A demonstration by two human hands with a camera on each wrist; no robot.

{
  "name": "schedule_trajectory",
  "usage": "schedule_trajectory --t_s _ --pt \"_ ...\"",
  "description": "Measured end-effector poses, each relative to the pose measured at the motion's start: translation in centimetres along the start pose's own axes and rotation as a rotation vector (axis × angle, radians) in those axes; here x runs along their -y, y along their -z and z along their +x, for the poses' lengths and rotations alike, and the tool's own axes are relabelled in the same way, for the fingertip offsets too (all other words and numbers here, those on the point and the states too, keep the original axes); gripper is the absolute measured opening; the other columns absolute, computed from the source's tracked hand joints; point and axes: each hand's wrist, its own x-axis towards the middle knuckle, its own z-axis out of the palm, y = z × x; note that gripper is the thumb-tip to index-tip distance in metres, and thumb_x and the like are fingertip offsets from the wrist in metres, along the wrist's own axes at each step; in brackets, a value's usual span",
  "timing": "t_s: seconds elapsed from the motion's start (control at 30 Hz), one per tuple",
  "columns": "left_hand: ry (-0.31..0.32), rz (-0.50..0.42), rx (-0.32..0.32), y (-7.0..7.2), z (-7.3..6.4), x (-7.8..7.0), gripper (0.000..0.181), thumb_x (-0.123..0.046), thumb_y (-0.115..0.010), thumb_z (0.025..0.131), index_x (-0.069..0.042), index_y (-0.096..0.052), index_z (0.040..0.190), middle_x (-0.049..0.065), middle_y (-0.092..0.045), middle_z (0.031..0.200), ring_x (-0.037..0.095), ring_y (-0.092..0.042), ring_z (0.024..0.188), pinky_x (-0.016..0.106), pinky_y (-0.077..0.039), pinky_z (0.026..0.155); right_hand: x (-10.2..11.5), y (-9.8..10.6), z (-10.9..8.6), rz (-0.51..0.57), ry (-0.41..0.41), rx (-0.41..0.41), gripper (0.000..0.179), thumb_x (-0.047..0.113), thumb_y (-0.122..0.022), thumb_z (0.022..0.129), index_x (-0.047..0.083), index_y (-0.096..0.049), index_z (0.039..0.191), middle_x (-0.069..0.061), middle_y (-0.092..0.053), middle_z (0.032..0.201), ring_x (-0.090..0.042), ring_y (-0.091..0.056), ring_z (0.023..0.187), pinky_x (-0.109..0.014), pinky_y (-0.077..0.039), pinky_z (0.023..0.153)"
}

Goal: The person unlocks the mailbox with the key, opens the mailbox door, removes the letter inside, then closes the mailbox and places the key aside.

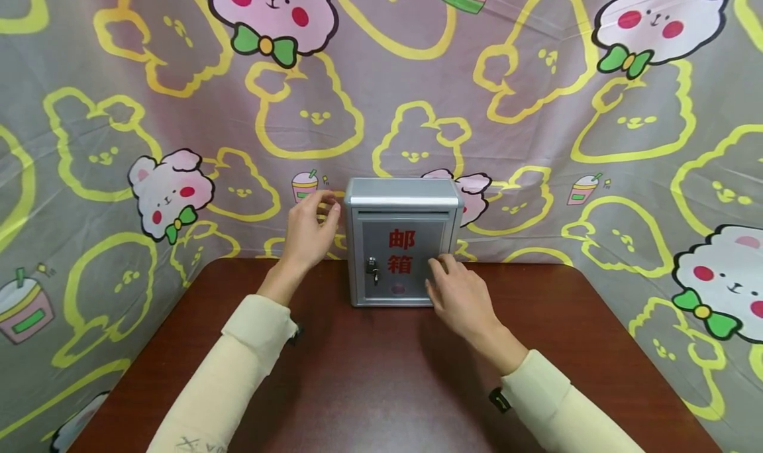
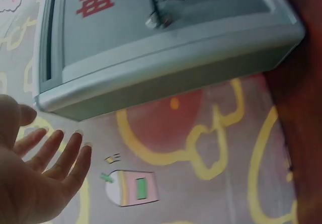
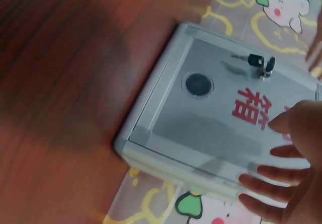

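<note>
Mailbox [image 1: 405, 242], silver-grey, at the centre of the head view. Stands upright on the reddish-brown table [image 1: 369, 373], near its far edge, in front of the patterned cloth [image 1: 524, 16]. Bears two red characters [image 1: 401, 263] on the front panel [image 1: 428, 241], with a long slot [image 1: 405, 214] above them and a round window [image 1: 398, 289] below. To the left of the characters, a lock [image 2: 158, 20] with black-headed keys [image 3: 255, 60], seen at the upper right of the right wrist view.

Left hand [image 1: 310, 229] just beyond the mailbox's upper left edge in the head view, and at the lower left of its own wrist view. With fingers released, loosely bent, near the box but apart from it. Right hand [image 1: 462, 299] at the mailbox's lower right edge in the head view, at the lower right of its own wrist view. With fingers released too, spread and gently curved beside the front; cannot tell whether touching the metal.

Pale sleeves [image 1: 220, 380], turned back at the cuffs, at the lower left and lower right of the head view, each with a dark piece [image 1: 499, 400] at the wrist. Across the upper frame and down both sides, the cloth's yellow outlines [image 1: 411, 53], cartoon animals [image 1: 274, 16] with green bows [image 1: 283, 50], and drink cups [image 1: 304, 189].
</note>
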Motion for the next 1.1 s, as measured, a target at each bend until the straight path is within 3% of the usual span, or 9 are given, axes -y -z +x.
schedule_trajectory --t_s 0.13,0.23,0.37,0.57,0.77,0.9,1.1 --pt "-0.040 0.085 0.088 0.3 2.0 -0.7 0.034 -0.019 -0.061 0.101 -0.001 -0.065 0.129 0.016 -0.067 0.121 0.033 -0.067 0.104 0.048 -0.055 0.087 1.1 -0.4 1.1 -0.041 0.117 -0.018 0.036 0.021 -0.071 0.093 0.004 -0.065 0.124 -0.012 -0.065 0.112 -0.032 -0.067 0.089 -0.045 -0.057 0.068" --pt "-0.054 0.164 0.190 0.4 3.1 -1.0 0.044 -0.030 -0.058 0.103 -0.008 -0.059 0.141 0.012 -0.059 0.139 0.032 -0.059 0.124 0.053 -0.050 0.099 2.0 -0.9 1.9 -0.057 0.169 -0.031 0.035 0.023 -0.069 0.094 0.006 -0.065 0.124 -0.008 -0.065 0.108 -0.030 -0.066 0.087 -0.043 -0.057 0.068" --pt "-0.063 0.240 0.323 0.5 4.3 -1.0 0.057 -0.044 -0.052 0.105 -0.018 -0.047 0.155 0.004 -0.041 0.160 0.032 -0.048 0.139 0.059 -0.041 0.110 3.1 -1.7 2.8 -0.051 0.197 -0.028 0.035 0.029 -0.066 0.097 0.007 -0.065 0.125 -0.007 -0.066 0.106 -0.028 -0.067 0.088 -0.043 -0.057 0.066" --pt "-0.037 0.276 0.459 0.4 5.1 -0.6 0.063 -0.054 -0.035 0.107 -0.028 -0.030 0.163 -0.005 -0.021 0.170 0.034 -0.037 0.148 0.061 -0.029 0.118 4.8 -3.1 3.6 -0.051 0.197 0.015 0.038 0.035 -0.061 0.101 0.007 -0.064 0.127 -0.007 -0.069 0.107 -0.027 -0.069 0.088 -0.042 -0.059 0.070" --pt "-0.058 0.257 0.537 -0.1 5.6 0.3 0.060 -0.052 -0.022 0.109 -0.027 -0.027 0.164 -0.010 -0.017 0.170 0.024 -0.022 0.155 0.054 -0.022 0.124 6.2 -4.5 3.9 -0.078 0.167 0.020 0.041 0.037 -0.063 0.101 0.006 -0.066 0.128 -0.006 -0.071 0.108 -0.025 -0.070 0.093 -0.040 -0.060 0.075" --pt "-0.087 0.224 0.551 -0.3 5.7 0.6 0.059 -0.046 -0.023 0.111 -0.022 -0.027 0.164 -0.006 -0.019 0.170 0.022 -0.019 0.156 0.051 -0.016 0.127 7.0 -5.2 4.1 -0.067 0.161 -0.018 0.039 0.033 -0.064 0.100 0.004 -0.068 0.126 -0.007 -0.073 0.105 -0.024 -0.071 0.090 -0.039 -0.061 0.075" --pt "-0.125 0.215 0.566 -0.6 6.0 0.7 0.057 -0.042 -0.025 0.111 -0.019 -0.027 0.164 -0.002 -0.022 0.170 0.020 -0.020 0.156 0.044 -0.018 0.127 7.5 -6.1 4.4 -0.065 0.156 -0.089 0.029 0.025 -0.070 0.097 0.004 -0.071 0.116 -0.006 -0.073 0.092 -0.023 -0.069 0.078 -0.037 -0.059 0.066"
